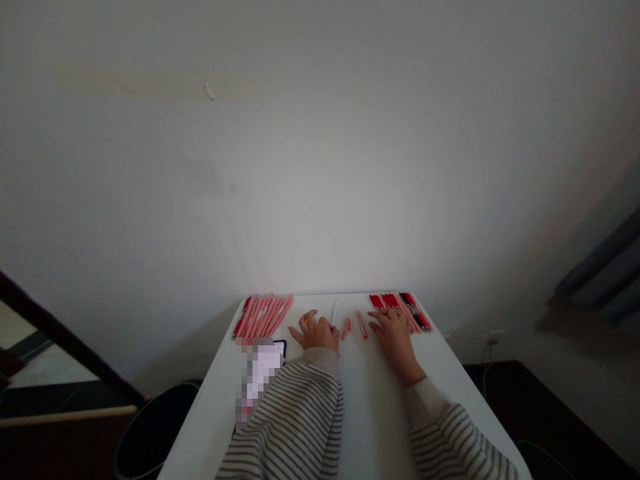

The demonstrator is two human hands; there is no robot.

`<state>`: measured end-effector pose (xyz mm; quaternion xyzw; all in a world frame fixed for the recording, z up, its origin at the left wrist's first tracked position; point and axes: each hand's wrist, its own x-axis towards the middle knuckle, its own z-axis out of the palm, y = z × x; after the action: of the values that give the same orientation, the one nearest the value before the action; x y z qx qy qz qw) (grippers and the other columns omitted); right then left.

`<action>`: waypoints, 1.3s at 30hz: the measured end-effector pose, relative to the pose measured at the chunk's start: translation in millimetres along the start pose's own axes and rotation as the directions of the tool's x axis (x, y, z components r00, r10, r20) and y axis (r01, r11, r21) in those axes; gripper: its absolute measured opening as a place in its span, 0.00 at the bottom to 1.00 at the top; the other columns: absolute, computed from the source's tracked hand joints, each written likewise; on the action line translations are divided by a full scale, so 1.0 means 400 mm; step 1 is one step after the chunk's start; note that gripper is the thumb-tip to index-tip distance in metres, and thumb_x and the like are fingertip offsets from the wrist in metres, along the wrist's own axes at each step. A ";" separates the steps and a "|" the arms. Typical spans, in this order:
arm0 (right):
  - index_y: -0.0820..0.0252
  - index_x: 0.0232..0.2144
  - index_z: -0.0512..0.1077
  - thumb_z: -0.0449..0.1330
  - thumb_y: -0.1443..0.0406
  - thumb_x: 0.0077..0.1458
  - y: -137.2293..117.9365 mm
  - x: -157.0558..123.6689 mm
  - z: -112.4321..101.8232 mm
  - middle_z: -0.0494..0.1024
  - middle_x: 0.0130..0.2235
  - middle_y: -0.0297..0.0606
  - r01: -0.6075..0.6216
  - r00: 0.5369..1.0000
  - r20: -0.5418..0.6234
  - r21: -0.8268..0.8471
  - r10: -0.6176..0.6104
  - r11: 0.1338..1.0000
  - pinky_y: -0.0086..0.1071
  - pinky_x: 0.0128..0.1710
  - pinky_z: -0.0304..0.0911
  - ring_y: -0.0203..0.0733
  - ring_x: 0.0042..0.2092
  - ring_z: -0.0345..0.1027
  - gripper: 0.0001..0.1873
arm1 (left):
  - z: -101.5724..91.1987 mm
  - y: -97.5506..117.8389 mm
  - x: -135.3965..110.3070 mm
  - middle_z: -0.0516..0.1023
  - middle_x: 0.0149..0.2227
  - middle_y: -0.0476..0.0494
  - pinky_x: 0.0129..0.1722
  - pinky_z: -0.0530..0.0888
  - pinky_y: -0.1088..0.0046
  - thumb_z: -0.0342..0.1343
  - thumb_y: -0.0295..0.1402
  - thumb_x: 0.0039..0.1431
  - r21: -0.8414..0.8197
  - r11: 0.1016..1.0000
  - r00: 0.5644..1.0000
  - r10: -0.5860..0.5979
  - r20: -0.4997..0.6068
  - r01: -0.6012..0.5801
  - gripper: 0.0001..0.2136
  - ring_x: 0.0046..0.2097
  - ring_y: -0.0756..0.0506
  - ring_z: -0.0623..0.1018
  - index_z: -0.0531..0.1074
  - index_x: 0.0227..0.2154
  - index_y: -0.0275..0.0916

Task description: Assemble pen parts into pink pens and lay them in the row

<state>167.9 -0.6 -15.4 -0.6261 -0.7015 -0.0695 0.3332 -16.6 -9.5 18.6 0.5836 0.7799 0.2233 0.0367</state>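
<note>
My left hand point(316, 331) rests on the white table point(370, 407), fingers curled loosely, beside a thin white refill point(334, 312) and a short pink pen piece point(345, 328). My right hand point(395, 333) lies flat with fingers spread, touching the row of red and black pens point(407, 308) at the far right. A pink pen barrel point(361, 324) lies between the hands. A batch of pink pens point(263, 315) sits at the far left.
A phone with a blurred patch point(261, 373) lies by my left sleeve. A dark round bin point(153, 433) stands on the floor left of the table. The wall rises just behind the table's far edge.
</note>
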 end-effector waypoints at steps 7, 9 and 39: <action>0.48 0.44 0.75 0.56 0.62 0.57 0.002 0.000 0.005 0.73 0.45 0.39 0.003 1.000 -0.011 0.001 -0.003 1.000 0.44 0.50 0.49 0.49 0.49 0.58 0.13 | -0.004 0.002 0.001 0.65 0.59 0.44 0.60 0.47 0.37 0.53 0.35 0.49 0.020 1.000 0.998 -0.013 0.062 0.012 0.09 0.61 0.37 0.58 0.77 0.32 0.44; 0.48 0.44 0.75 0.56 0.62 0.57 0.003 -0.001 0.005 0.73 0.44 0.39 0.003 1.000 -0.013 0.004 -0.003 1.000 0.43 0.50 0.49 0.48 0.49 0.59 0.13 | -0.004 0.002 0.001 0.65 0.59 0.44 0.60 0.47 0.37 0.54 0.35 0.49 0.025 1.000 0.998 -0.018 0.065 0.017 0.09 0.61 0.37 0.58 0.77 0.32 0.44; 0.58 0.38 0.76 0.51 0.69 0.59 -0.030 -0.027 -0.031 0.76 0.41 0.41 0.179 0.981 0.063 0.082 -0.185 0.980 0.40 0.50 0.60 0.46 0.46 0.63 0.13 | 0.017 -0.039 -0.032 0.54 0.65 0.35 0.63 0.52 0.47 0.40 0.46 0.58 0.216 0.973 0.989 0.049 0.139 -0.078 0.31 0.66 0.35 0.53 0.57 0.60 0.33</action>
<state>161.4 -18.4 -8.1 -0.5482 -0.7692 -0.0510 0.3244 -24.2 -22.7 3.8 0.6222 0.7767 0.0971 0.0162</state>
